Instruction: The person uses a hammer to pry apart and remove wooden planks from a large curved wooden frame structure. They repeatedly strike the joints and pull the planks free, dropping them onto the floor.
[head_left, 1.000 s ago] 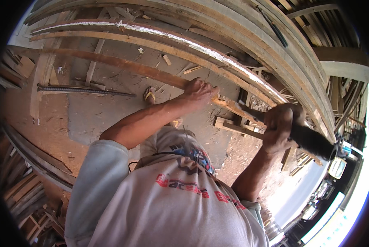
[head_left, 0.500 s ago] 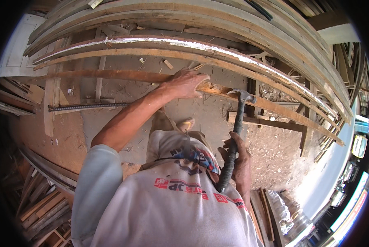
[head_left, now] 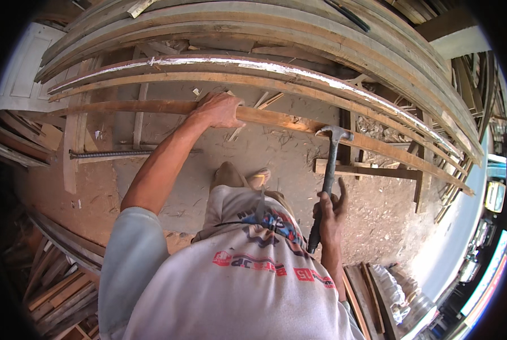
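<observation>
I count one claw hammer (head_left: 330,161), clasped in the right hand (head_left: 331,220), head over one wooden board's (head_left: 281,119) near edge; contact unclear. The left hand (head_left: 218,110) lies across that board; fingertips partly hidden, so I cannot tell its grip.

Long, narrow, brown wooden board (head_left: 270,117): runs crosswise from the left side of the view to the right, its right end sloping toward the lower right. Surface reddish-brown at left, paler and more orange past the middle, with a light patch near the hammer. Held at a point left of centre.

Dark claw hammer with a grey metal head and black grip (head_left: 328,173): held by the lower handle, head uppermost, handle slanting down and slightly left. Head overlaps the board in view; contact cannot be determined.
</observation>
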Demonstrator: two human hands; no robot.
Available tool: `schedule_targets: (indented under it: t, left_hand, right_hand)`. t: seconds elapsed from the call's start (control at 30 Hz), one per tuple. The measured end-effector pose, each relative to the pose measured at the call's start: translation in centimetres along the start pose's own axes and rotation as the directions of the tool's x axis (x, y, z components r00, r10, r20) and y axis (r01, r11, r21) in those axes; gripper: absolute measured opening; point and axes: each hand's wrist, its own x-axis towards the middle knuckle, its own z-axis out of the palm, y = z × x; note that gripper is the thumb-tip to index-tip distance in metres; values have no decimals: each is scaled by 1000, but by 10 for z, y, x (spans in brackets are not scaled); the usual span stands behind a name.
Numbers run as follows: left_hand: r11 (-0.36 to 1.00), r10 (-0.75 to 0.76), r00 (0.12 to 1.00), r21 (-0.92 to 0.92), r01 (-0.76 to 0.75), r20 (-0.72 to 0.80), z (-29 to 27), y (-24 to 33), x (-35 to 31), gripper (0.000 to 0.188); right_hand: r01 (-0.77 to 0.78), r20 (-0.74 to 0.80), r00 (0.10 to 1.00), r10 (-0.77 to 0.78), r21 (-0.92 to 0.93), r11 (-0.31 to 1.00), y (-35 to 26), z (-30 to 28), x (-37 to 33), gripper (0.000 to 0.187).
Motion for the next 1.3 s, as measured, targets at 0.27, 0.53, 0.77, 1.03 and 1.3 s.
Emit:
schedule_targets:
  t: [0.27, 0.53, 0.77, 1.03, 1.3]
  left_hand:
    - [999, 36, 999, -11, -36, -10, 3, -2, -1, 59]
    - [1000, 25, 1000, 18, -24, -19, 5, -11, -1, 53]
    - [999, 39, 999, -34, -40, -25, -2, -6, -9, 56]
    - [998, 59, 998, 2, -59, -7, 18, -6, -5, 56]
    - [998, 55, 998, 5, -55, -16, 5, -6, -6, 56]
  right_hand:
    - [199, 62, 974, -216, 208, 958, -61, 29, -39, 57]
    - [658, -195, 740, -644, 15, 753, -125, 60, -72, 58]
    - [883, -103, 413, -905, -200, 425, -89, 65, -40, 39]
    - [80, 47, 997, -67, -370, 926, -30, 72, -60, 43]
    - [969, -178, 200, -964, 182, 167, -206, 42, -90, 61]
